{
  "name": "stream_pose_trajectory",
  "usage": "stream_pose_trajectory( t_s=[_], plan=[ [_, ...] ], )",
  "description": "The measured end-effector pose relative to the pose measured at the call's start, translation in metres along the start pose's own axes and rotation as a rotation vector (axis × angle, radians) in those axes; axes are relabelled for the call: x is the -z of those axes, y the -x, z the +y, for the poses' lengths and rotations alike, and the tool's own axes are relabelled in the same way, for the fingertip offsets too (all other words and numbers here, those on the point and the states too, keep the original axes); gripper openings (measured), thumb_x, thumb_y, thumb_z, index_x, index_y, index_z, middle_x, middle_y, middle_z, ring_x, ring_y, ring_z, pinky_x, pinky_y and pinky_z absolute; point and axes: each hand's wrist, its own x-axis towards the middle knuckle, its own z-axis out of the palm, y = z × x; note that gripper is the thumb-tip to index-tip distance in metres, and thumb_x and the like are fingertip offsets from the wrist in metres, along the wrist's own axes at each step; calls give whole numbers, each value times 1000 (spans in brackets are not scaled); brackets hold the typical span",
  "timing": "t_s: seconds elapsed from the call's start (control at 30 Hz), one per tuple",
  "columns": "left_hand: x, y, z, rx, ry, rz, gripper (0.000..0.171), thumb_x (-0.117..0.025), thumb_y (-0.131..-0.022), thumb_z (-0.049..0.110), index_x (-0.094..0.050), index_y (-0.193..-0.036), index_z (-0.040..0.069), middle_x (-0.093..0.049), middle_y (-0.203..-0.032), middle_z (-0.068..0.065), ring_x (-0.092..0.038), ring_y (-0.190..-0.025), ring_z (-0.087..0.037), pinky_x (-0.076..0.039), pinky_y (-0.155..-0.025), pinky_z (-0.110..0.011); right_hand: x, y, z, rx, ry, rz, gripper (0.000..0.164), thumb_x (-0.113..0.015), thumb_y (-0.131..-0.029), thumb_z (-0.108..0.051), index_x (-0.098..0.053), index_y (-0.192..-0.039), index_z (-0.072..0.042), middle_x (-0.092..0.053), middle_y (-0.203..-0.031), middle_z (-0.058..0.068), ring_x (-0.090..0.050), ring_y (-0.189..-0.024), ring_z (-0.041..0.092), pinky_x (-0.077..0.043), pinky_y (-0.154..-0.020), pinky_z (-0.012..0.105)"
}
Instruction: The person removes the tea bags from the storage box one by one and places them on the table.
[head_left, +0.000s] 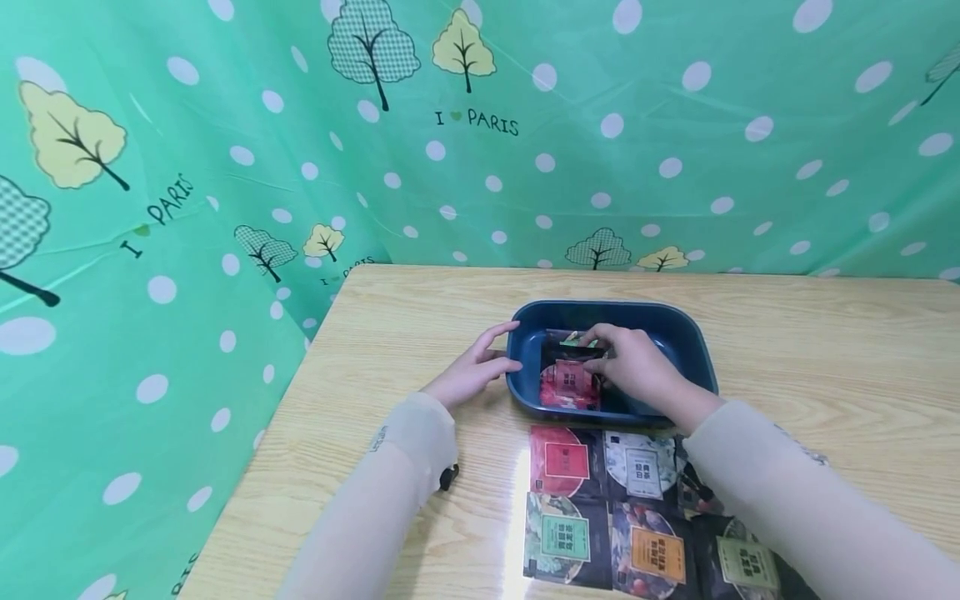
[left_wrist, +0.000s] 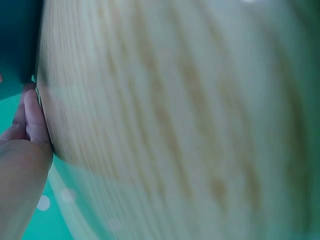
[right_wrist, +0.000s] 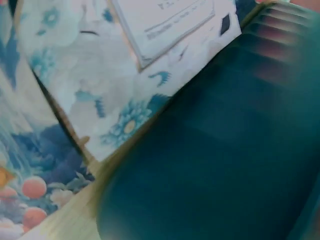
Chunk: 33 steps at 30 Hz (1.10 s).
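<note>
A dark blue plastic bin stands on the table. Inside its left half lies a red tea packet, and behind that a dark packet shows its edge. My right hand reaches into the bin and pinches this dark packet between thumb and fingers. My left hand touches the bin's left rim, with thumb and fingers spread. The left wrist view shows the left hand against the bin wall. The right hand is out of sight in the right wrist view.
In front of the bin, packets lie in rows: a red packet, a white floral packet, a green-labelled packet, an orange-labelled packet and others partly under the right sleeve. A polka-dot cloth hangs behind the wooden table.
</note>
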Motion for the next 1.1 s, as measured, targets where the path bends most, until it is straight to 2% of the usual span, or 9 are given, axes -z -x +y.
stream_pose_trajectory(
  t_s=[0.27,0.37,0.53,0.73,0.9,1.1],
  plan=[
    [1,-1,-1,10,22,2,58,-62,-94,37,-36,-143,55,-54,-144,-7,-50,-133,-31,-36,-110,-56,10,8,-11,52,-77,105,27,-65,-95,-9,-64,-122,-10,-67,-114,14,-67,-76,17,-53,-67,32],
    [1,-2,-1,13,27,4,58,-63,-94,38,-37,-142,56,-54,-144,-6,-50,-133,-31,-36,-111,-56,13,11,-17,53,-111,117,27,-66,-95,-10,-64,-122,-9,-68,-114,13,-67,-77,17,-54,-66,32],
    [2,-1,-1,25,33,2,58,-63,-93,40,-37,-142,56,-54,-144,-6,-50,-133,-32,-35,-111,-58,18,16,-27,21,-222,108,32,-67,-94,-10,-62,-125,-7,-63,-119,17,-69,-76,15,-58,-71,39],
    [5,-1,-2,8,34,-16,59,-59,-94,35,-36,-145,53,-52,-146,-9,-49,-135,-31,-34,-113,-57,21,21,-37,38,-369,76,34,-67,-93,-6,-60,-126,-2,-57,-107,17,-68,-70,15,-60,-70,38],
    [8,-2,-2,-40,16,-51,60,-53,-98,25,-32,-151,44,-48,-149,-11,-44,-140,-27,-35,-115,-51,15,28,-44,69,-376,21,32,-68,-92,-5,-61,-124,-1,-57,-110,19,-68,-65,18,-59,-69,36],
    [8,-4,-3,-32,18,-94,57,-54,-101,33,-29,-151,47,-46,-152,-9,-43,-141,-29,-32,-117,-53,3,33,-48,64,-363,-21,30,-69,-91,-6,-64,-120,-5,-59,-105,16,-67,-64,19,-58,-71,37]
  ],
)
